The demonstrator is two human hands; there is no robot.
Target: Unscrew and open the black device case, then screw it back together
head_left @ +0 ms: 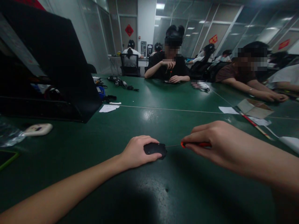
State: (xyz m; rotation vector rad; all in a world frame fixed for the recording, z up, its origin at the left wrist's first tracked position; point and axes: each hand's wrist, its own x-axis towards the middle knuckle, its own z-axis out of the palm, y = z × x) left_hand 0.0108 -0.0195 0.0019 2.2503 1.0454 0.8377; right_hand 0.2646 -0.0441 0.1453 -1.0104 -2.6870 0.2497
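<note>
Under the left grip (136, 152) sits a small black case (155, 149), matt plastic by its look. The right grip (207, 144) holds a screwdriver (196, 144) with a glossy red plastic handle and a thin bare-metal shaft. Beneath both, the green table (163, 102) is smooth and faintly shiny, mirroring ceiling lights.

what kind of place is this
Probably a shared office workroom: a long green table seats several people, glass partition walls stand behind them, and an open laptop sits at the left.
</note>
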